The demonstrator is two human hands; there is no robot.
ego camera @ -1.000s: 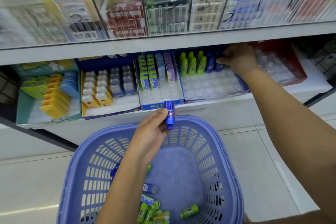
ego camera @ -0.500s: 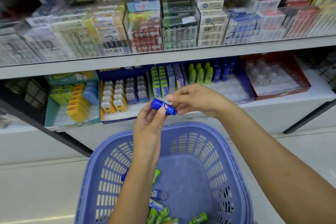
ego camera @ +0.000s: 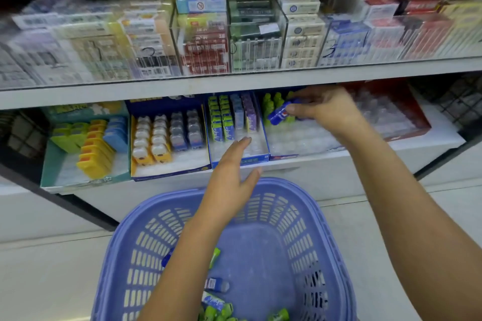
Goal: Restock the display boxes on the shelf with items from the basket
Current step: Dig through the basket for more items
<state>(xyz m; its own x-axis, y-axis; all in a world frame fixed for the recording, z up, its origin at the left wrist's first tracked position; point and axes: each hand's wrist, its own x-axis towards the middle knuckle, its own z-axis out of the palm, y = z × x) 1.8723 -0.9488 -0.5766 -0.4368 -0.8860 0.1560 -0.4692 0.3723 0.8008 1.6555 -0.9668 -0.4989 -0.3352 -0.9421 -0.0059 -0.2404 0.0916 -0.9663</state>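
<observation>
Your right hand [ego camera: 323, 109] hides part of the display box's [ego camera: 284, 157] back row; its fingertips pinch a tilted blue bottle [ego camera: 280, 113]. Your left hand [ego camera: 232, 177], straight-fingered and empty, hovers above the basket [ego camera: 307, 198].

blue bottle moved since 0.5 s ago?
Yes. The blue bottle went from above the basket up and right, now over the display box by the green bottles, pinched by the right hand.
</observation>
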